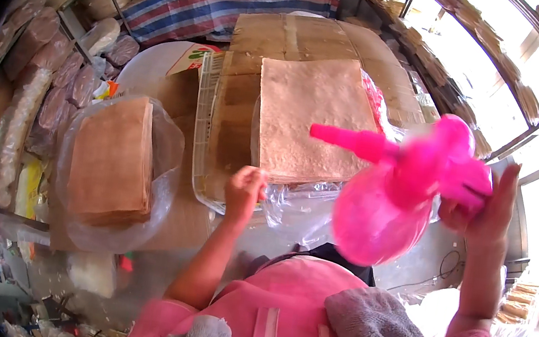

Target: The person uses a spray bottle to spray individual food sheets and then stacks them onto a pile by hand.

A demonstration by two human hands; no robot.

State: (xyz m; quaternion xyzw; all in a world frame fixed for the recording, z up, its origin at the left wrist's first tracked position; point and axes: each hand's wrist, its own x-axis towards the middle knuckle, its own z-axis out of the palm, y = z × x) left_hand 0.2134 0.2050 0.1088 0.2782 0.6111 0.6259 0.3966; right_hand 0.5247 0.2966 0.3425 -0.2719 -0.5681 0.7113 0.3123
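Note:
A bright pink spray bottle (381, 219) with a clear pink body and a long nozzle is held up at the right. My right hand (488, 206) is closed round its trigger end, and the nozzle points left over the sheets. Below the nozzle lies a stack of thin tan sheets (315, 116), its top one wrinkled and bumpy. My left hand (246, 189) is at the near left corner of this stack, fingers curled closed. Whether they pinch the sheet's corner is hidden. Clear plastic film (299, 204) hangs under the stack's near edge.
A second stack of brown sheets (112, 157) sits on clear plastic at the left. Cardboard (302, 35) lies under and behind the middle stack. Shelves with wrapped bundles (57, 63) line the left; racks of sheets (436, 61) stand at the right. A cable (445, 269) lies on the floor.

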